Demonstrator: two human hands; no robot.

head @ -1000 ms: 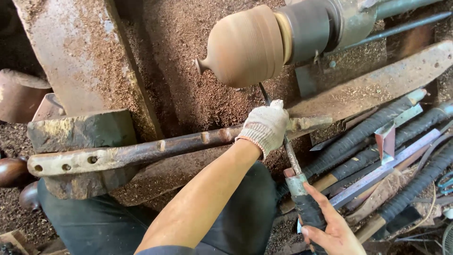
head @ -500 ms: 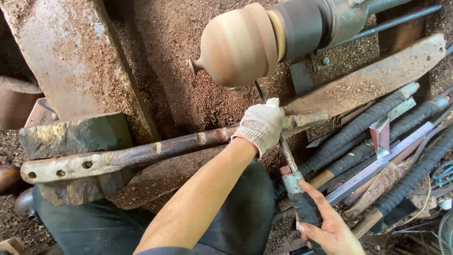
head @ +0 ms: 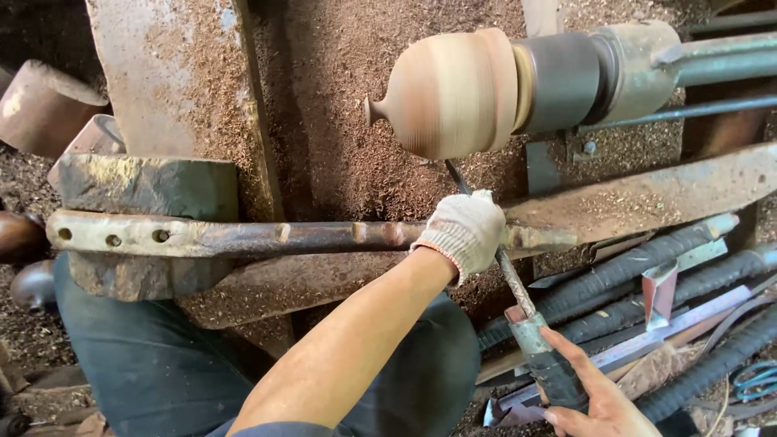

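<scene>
Gloved left hand stays clamped over the long steel turning chisel on the rusty iron tool rest bar. Bare right hand grips its taped handle. The round tan wooden vase blank now sits closer, further left than before.

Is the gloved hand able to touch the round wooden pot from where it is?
Probably yes. The gloved left hand rests on the metal bar just below the wooden pot, with only open space and the thin tool between them.
</scene>
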